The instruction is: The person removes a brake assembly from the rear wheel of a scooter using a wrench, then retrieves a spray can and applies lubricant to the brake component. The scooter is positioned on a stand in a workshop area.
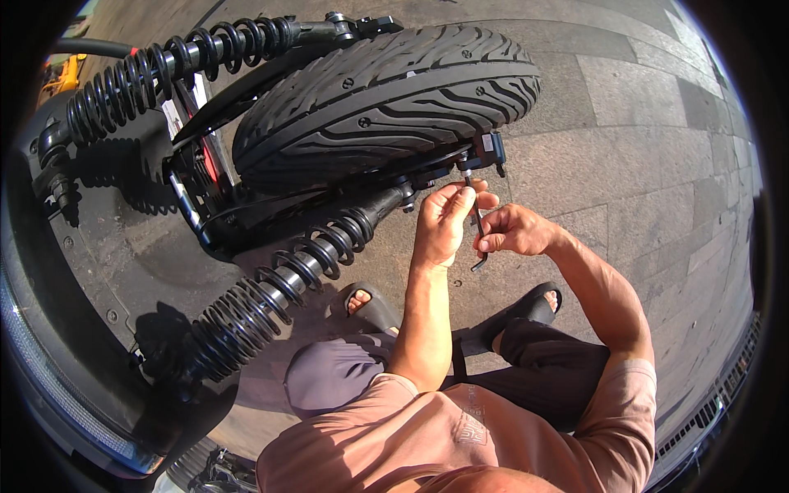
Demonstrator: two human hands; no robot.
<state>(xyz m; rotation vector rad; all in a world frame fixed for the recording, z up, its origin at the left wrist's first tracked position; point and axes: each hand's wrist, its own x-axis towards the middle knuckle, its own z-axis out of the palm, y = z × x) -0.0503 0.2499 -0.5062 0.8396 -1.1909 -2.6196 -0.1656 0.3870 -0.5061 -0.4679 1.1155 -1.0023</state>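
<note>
A black L-shaped hex key point(479, 220) points up to a silver fitting point(468, 172) beside the tyre. My left hand point(444, 220) is closed around its upper shaft, thumb laid along it, close under that fitting. Lower down, my right hand point(519, 230) pinches the same key between thumb and fingers, above its bent end. Whether the tip sits inside the fitting cannot be made out. Just above my hands is a small black block point(491, 150) with a pale label, mounted by the treaded black tyre point(394, 107).
A coil-spring shock absorber point(279, 283) slants up from lower left towards my hands; another shock absorber point(177, 66) runs along the tyre's far side. Dark bodywork point(107, 271) fills the left. Grey paving point(625, 189) lies below, with my sandalled feet point(370, 308) on it.
</note>
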